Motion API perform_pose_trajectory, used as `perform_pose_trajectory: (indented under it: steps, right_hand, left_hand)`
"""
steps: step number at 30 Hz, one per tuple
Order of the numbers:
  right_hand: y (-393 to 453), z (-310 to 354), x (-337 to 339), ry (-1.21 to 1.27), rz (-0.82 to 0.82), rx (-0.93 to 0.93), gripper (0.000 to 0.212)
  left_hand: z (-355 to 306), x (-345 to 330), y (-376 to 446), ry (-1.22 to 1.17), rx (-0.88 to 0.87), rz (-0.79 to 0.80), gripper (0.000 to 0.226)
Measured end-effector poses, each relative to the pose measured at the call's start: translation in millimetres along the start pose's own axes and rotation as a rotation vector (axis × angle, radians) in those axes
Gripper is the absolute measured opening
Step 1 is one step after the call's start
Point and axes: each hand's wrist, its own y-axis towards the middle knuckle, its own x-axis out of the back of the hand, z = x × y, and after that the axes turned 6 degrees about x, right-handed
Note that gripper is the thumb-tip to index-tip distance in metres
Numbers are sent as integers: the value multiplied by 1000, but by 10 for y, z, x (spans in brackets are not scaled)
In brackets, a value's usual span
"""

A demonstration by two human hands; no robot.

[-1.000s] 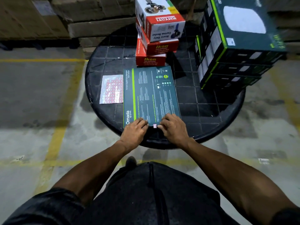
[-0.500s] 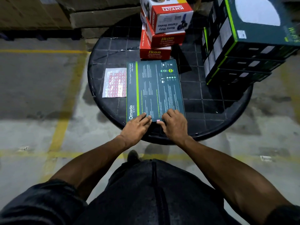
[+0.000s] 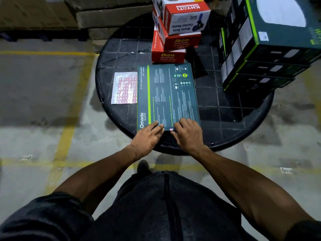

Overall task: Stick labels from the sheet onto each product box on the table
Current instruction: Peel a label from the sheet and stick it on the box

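A flat dark-green Omada box (image 3: 167, 94) lies on the round black table (image 3: 225, 108), its near edge toward me. My left hand (image 3: 149, 134) rests on the box's near-left corner with fingers stretched forward. My right hand (image 3: 187, 133) presses on the near edge, fingers bent, beside a small red-and-white label (image 3: 171, 129) stuck on the box. The label sheet (image 3: 124, 87), with several red labels, lies flat against the box's left side.
A stack of red and white Ikon and Khyati boxes (image 3: 175, 32) stands behind the Omada box. Tall dark-green boxes (image 3: 264, 44) are stacked at the table's right. Cardboard cartons (image 3: 104, 14) line the floor behind. Yellow lines mark the concrete floor.
Both hands stay at the box's near edge; the view has shifted slightly. The small label between my hands shows again beside my right fingers.
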Motion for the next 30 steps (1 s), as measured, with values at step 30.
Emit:
perform_pose_trajectory:
  steps: [30]
  right_hand:
    - [-255,-188,244,181,220,31,60]
  left_hand:
    - [-293,66,384,65,421,116,73]
